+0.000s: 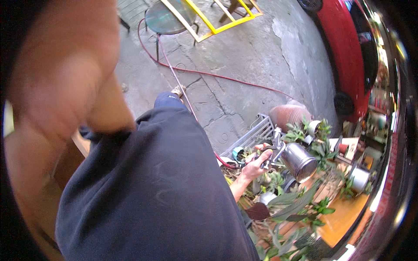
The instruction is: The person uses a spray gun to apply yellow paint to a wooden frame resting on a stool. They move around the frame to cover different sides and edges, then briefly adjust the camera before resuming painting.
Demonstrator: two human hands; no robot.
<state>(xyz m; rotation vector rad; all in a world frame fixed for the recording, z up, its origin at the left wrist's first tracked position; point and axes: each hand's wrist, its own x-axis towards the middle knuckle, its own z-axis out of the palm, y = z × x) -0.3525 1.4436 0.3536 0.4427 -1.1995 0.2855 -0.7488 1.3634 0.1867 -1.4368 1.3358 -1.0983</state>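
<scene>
My right hand (253, 168) is closed round the handle of a metal spray gun (277, 142), held out to my right above potted plants. A shiny silver cup (299, 162) is fixed to the gun and tilts down to the right. Close to the gun hand runs a red hose (224, 163); its join to the gun cannot be made out. Very near the camera, my left hand (65, 82) fills the left side, large and blurred. Part of its fingers lies out of view, and whether it holds anything is hidden. My dark clothing (156, 187) covers the lower middle.
Ahead, a partly yellow, partly pale frame (213, 30) rests over a round greenish table (167, 19). The hose crosses the concrete floor (244, 52). A red car (342, 52) stands at the far right. Potted plants (300, 204) and a grey slatted rack (248, 137) crowd my right.
</scene>
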